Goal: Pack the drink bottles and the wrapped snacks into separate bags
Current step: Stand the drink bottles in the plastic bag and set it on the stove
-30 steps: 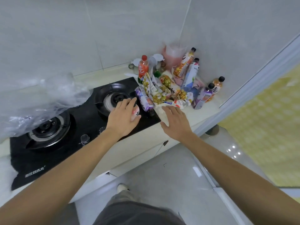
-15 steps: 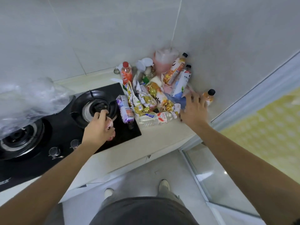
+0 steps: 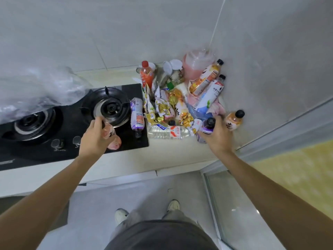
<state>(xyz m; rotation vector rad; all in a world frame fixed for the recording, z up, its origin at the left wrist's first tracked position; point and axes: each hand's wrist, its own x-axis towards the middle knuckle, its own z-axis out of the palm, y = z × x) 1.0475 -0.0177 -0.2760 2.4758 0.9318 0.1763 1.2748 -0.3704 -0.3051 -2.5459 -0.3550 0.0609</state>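
Bottles: left hand [image 3: 94,137] curls round a pink bottle [image 3: 110,137] over the hob [image 3: 59,141]; right hand [image 3: 217,135] grips a purple bottle [image 3: 207,126] at 3 o'clock of the heap.
Snacks: wrapped snacks [image 3: 162,107] piled on the counter [image 3: 171,152], with bottles lying among them.
Progress: early, by my reading; nothing visibly bagged, nearly all left to sort.
Bags: clear bag [image 3: 36,89] at 9 o'clock, contents unclear; pink bag [image 3: 195,67] at 12 o'clock, contents cannot be told.

Labels on the bottles [image 3: 209,94] and snack wrappers [image 3: 158,107] are too blurred to read.
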